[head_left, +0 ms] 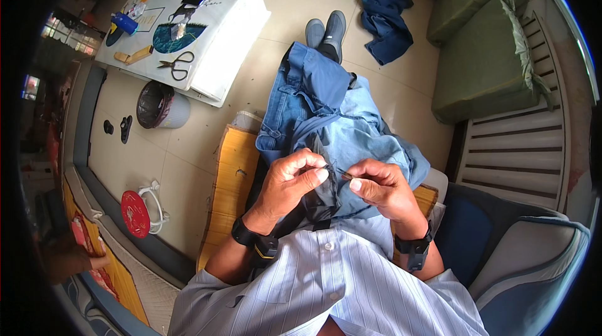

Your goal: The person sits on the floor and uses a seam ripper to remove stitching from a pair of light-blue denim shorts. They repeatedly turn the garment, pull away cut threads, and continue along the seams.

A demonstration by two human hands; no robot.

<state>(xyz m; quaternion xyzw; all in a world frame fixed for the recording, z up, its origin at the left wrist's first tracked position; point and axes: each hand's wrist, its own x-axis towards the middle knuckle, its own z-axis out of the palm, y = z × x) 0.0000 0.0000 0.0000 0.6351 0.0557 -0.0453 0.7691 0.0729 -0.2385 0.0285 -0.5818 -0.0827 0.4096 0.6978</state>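
Landmark: the blue jeans (326, 113) lying over the person's lap; every place below is given from them.
Work in hand: both hands are meeting at the near end of the jeans, over a small dark piece of cloth (323, 195) that is hanging down from the fingers toward the striped shirt (326, 279).
Left hand: the left hand (288, 182) is curling in from the left of the jeans' near end, thumb and forefinger pressed together on the top edge of the dark cloth.
Right hand: the right hand (382, 189) is coming in from the right, fingertips pinching something thin where the two hands meet; it looks like a needle or thread, too small to tell.
Pose: both wrists, each wearing a black band, are bending inward, knuckles up, forearms rising from the shirt.
Doing it well: judging from the grip, the left pinch should be keeping the cloth edge taut and flat, while the right hand is working in short, steady moves close to the left fingertips, well away from the thumb pad.
Beyond the jeans: scissors (179, 65) are lying on a white board (219, 54) on the floor to the far left, out of reach from here.
Also near: a second blue garment (384, 19) is lying crumpled on the floor past the far right of the jeans.
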